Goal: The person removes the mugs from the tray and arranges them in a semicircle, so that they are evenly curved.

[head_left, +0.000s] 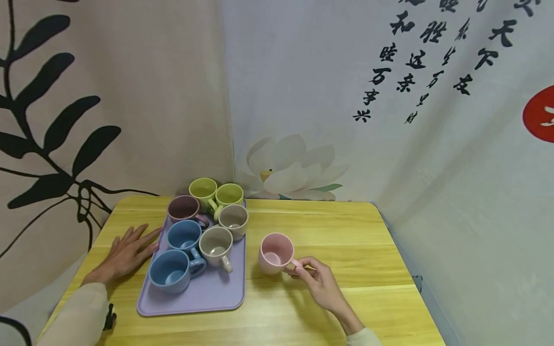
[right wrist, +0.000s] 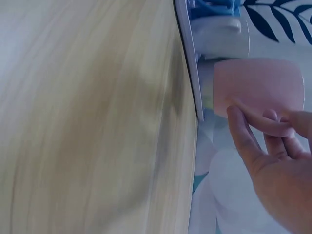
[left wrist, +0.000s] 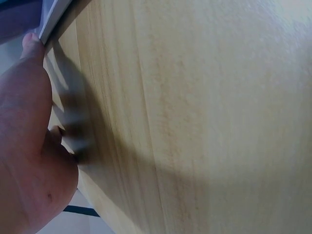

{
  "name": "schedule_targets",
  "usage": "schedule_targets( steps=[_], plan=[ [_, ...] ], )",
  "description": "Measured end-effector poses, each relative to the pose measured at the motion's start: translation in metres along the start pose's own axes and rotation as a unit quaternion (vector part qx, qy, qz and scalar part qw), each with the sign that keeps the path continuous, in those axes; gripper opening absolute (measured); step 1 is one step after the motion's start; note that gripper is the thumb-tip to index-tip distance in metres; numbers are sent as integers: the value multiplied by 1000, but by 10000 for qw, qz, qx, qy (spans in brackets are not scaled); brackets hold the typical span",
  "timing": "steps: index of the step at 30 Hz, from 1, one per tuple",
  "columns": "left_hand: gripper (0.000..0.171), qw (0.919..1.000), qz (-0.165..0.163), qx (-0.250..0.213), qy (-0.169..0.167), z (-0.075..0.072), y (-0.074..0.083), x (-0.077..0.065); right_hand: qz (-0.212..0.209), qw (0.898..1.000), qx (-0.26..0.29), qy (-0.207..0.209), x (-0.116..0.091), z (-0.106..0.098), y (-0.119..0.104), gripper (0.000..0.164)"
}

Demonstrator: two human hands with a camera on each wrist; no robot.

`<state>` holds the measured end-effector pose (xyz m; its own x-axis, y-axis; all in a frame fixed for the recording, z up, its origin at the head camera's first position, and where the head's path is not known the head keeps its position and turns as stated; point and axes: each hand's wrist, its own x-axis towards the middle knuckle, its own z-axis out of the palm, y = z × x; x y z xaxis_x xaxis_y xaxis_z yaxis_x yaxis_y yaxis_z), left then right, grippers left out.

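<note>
A pink mug (head_left: 276, 253) is held just right of the purple tray (head_left: 212, 295), raised over the table with its mouth up. My right hand (head_left: 318, 283) pinches its handle between thumb and fingers; the right wrist view shows the mug (right wrist: 258, 87) side-on, apart from the wood. On the tray stand two blue mugs (head_left: 169, 271), two beige mugs (head_left: 215, 246), two green mugs (head_left: 202, 190) and a mauve mug (head_left: 183, 209). My left hand (head_left: 125, 252) lies with fingers extended at the tray's left edge. Its thumb meets the tray rim (left wrist: 51, 22) in the left wrist view.
The wooden table (head_left: 337, 226) backs onto a printed cloth (head_left: 298, 96) with leaves, a lotus and characters. Another hanging cloth (head_left: 484, 206) stands beyond the table's right edge. The tray's front part is bare purple surface.
</note>
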<state>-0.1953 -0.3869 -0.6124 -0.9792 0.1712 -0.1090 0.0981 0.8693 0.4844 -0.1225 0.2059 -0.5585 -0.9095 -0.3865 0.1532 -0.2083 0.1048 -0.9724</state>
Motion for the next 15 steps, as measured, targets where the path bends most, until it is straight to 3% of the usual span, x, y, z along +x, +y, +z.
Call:
schedule_targets(
  steps=[8,15],
  plan=[
    [73,10000,19,-18,29,1,-1,0,150,9975,-179,664,-3,-21,8,28],
    [71,9999,86,-24,70,1,-1,0,538,9875,-271,1453,-3,-32,18,21]
  ],
)
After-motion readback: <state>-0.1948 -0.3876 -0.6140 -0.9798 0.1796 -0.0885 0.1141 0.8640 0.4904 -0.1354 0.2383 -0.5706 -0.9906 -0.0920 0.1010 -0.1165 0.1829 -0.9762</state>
